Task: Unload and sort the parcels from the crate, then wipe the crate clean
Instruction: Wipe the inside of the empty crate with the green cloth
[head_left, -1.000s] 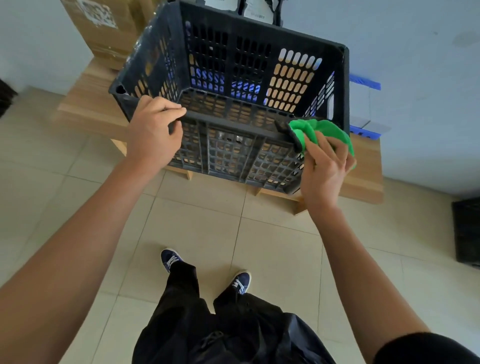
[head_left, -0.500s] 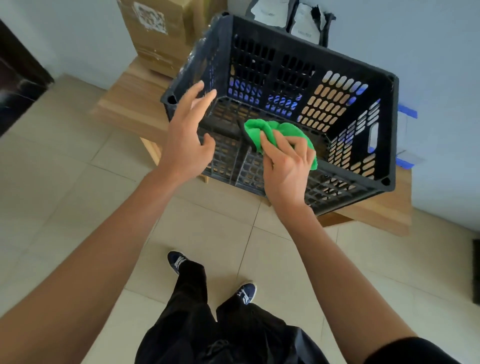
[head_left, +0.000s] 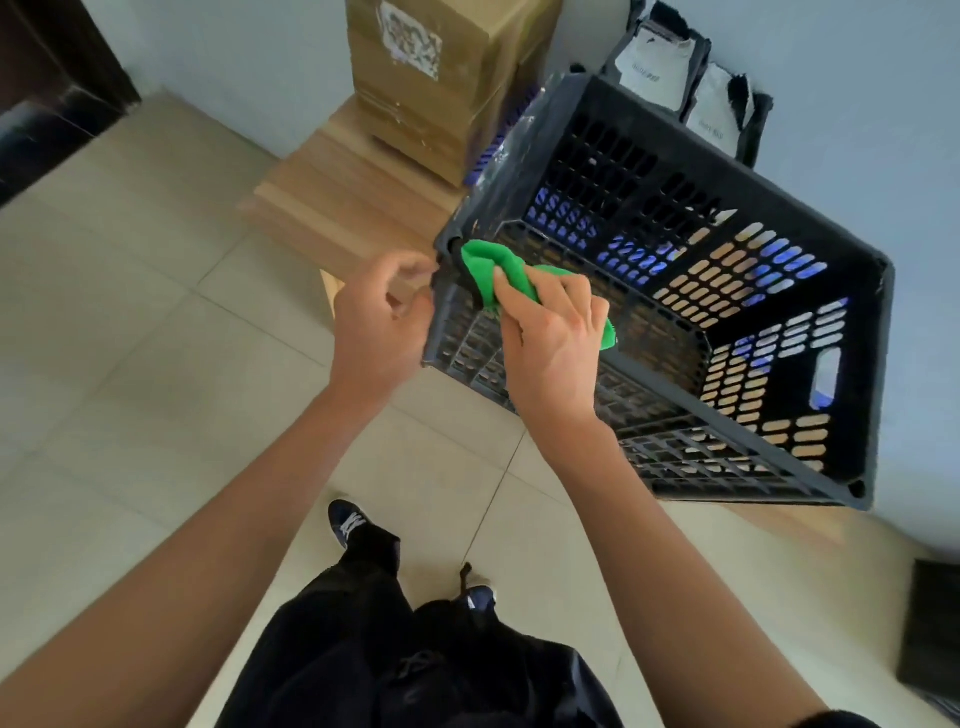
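Head view: the black crate, empty of parcels, sits on the wooden platform with its near wall overhanging the edge, presumably so the rim is easy to reach. The right hand presses a bunched green cloth onto the rim's near-left corner; the left hand, fingers loosely curled and holding nothing, hovers just beside that corner. The label on the cardboard boxes at far left and the print on the dark mailer bags against the far wall are too blurred to read.
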